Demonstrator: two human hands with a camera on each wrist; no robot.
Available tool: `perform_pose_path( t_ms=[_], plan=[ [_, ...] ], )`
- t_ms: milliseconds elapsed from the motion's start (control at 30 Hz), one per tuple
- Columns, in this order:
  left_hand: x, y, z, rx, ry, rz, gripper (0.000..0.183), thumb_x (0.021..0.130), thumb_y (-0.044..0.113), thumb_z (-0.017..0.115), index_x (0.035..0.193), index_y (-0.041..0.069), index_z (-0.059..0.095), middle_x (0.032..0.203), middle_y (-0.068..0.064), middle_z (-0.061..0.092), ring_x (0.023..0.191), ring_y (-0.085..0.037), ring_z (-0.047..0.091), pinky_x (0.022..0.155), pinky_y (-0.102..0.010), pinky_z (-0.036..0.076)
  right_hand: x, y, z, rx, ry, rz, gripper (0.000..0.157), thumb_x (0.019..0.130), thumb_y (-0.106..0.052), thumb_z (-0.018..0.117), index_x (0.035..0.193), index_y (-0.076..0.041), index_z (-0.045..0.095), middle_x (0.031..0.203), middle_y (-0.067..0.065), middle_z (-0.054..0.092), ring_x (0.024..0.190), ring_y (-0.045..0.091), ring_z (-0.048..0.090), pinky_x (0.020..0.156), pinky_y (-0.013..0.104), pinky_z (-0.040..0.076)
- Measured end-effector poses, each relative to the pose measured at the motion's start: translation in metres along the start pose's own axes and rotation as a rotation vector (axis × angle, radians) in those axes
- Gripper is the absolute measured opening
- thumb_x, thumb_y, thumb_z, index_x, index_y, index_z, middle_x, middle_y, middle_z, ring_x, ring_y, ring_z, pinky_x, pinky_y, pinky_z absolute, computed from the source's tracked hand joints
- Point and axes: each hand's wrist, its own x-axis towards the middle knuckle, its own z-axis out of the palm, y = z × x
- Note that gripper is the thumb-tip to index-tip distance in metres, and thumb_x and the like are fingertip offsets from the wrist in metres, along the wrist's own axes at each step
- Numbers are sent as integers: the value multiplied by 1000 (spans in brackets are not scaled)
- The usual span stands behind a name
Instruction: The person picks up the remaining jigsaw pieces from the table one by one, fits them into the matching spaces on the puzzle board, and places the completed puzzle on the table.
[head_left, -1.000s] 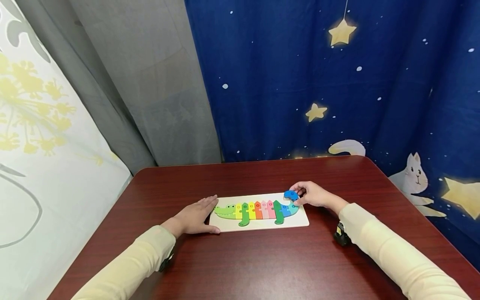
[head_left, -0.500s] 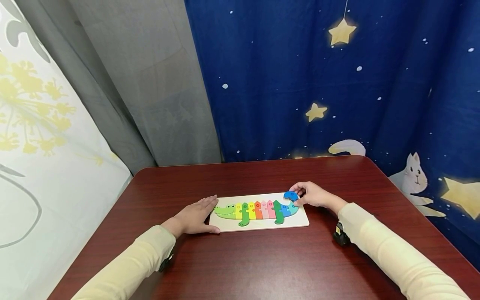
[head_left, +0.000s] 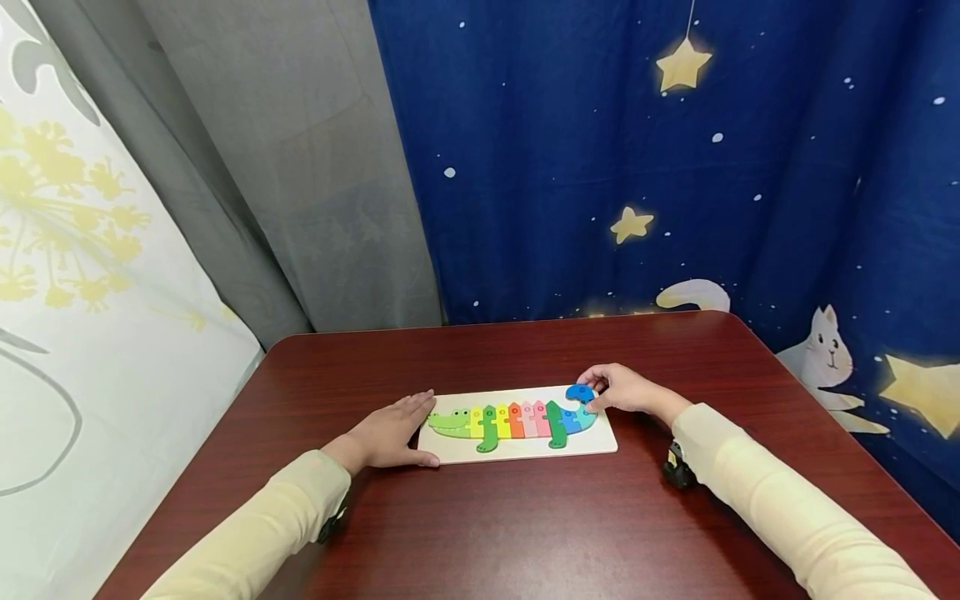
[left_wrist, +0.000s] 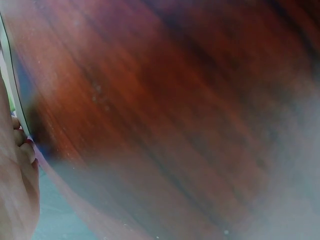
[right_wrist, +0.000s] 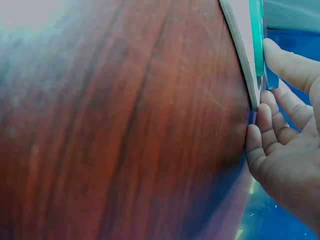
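A pale wooden puzzle board [head_left: 517,450] lies on the table, carrying a row of colourful pieces that form a crocodile. Its light green head piece [head_left: 450,425] is at the left, and two dark green leg pieces stick out below. My left hand [head_left: 386,432] rests against the board's left end with fingers straight and thumb at the near corner. At the far right corner, my right hand [head_left: 624,390] pinches the blue tail-end piece [head_left: 578,392] between thumb and fingers. In the right wrist view a blue edge [right_wrist: 272,80] shows beside the thumb; whether the piece lies flat is unclear.
The board sits on a reddish-brown wooden table [head_left: 480,525] with rounded far corners. Behind it hang a grey curtain [head_left: 315,167] and a blue curtain [head_left: 540,150] with stars. A white patterned cloth [head_left: 97,333] hangs on the left.
The blue tail-end piece has shifted very slightly down and left with my right hand, closer to the tail. My left hand has stayed in place.
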Motion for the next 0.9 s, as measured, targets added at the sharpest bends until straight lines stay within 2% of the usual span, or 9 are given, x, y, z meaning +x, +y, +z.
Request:
perform_pose_path(
  t_ms=[433, 900],
  plan=[
    [0, -1, 2, 0, -1, -5, 115, 77, 88, 38, 155, 5, 21, 160, -10, 18, 145, -23, 19, 115, -40, 22, 2, 3, 1, 57, -17, 36, 41, 78, -3, 80, 114, 4, 62, 98, 9, 57, 88, 24, 48, 76, 32, 44],
    [0, 0, 1, 0, 3, -3, 114, 77, 86, 40, 154, 4, 22, 159, -12, 20, 144, -24, 21, 114, -40, 23, 4, 8, 0, 84, -37, 33, 44, 78, -4, 80, 116, 5, 62, 100, 10, 56, 92, 26, 47, 79, 33, 43]
  ],
)
